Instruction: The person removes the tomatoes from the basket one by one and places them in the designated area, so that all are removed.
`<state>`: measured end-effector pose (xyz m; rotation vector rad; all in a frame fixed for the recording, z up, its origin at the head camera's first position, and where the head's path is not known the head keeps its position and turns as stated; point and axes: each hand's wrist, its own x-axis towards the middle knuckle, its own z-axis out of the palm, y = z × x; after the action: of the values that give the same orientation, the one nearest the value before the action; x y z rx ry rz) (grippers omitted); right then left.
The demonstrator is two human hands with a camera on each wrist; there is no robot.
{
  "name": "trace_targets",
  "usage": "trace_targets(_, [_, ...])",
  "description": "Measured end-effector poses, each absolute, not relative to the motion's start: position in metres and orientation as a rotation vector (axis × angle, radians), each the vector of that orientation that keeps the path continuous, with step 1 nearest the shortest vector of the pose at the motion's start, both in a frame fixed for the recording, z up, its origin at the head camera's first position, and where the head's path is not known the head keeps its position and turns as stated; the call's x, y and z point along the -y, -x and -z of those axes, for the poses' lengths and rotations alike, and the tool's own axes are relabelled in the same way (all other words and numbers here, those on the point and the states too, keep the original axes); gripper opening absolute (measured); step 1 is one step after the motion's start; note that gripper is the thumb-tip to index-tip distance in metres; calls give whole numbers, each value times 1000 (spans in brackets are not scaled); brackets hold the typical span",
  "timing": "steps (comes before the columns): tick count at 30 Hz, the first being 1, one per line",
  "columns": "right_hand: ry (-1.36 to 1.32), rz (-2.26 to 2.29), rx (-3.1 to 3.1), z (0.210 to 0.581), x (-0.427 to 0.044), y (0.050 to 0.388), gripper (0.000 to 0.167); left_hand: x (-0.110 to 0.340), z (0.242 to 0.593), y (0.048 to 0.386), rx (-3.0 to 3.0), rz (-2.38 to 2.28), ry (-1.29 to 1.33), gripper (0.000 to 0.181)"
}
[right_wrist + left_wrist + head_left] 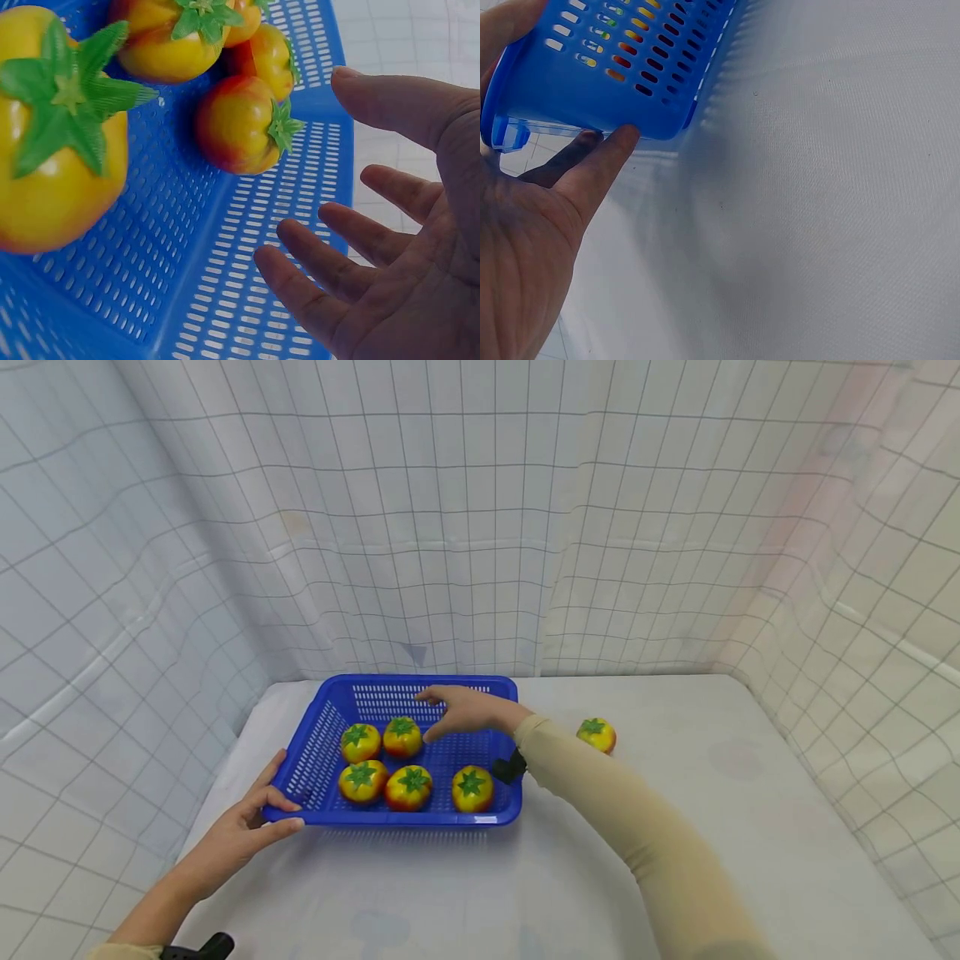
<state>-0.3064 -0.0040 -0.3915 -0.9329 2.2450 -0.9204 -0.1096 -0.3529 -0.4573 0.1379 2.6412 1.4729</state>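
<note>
Several shiny yellow-and-red tomatoes (408, 787) with green star-shaped tops sit in a blue plastic basket (420, 819). My left hand (247, 827) grips the basket's near left corner, fingers over the rim and thumb against the front; in the left wrist view the hand (532, 247) lies against the basket's perforated wall (592, 97). Above the back half of the basket hovers my right hand (467, 708), fingers spread and holding nothing. The right wrist view shows that hand (405, 270) apart from the nearest tomato (240, 124).
One more tomato (597, 736) lies on the white tabletop (675, 793), right of the basket and beyond the right forearm. White gridded curtains (450, 527) enclose the table at the back and both sides.
</note>
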Motion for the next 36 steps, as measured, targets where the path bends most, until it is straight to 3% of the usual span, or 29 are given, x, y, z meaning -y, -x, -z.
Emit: trace_targets(36, [636, 1045, -2110, 423, 47, 323, 75, 353, 459, 106, -2628, -1520, -180, 20])
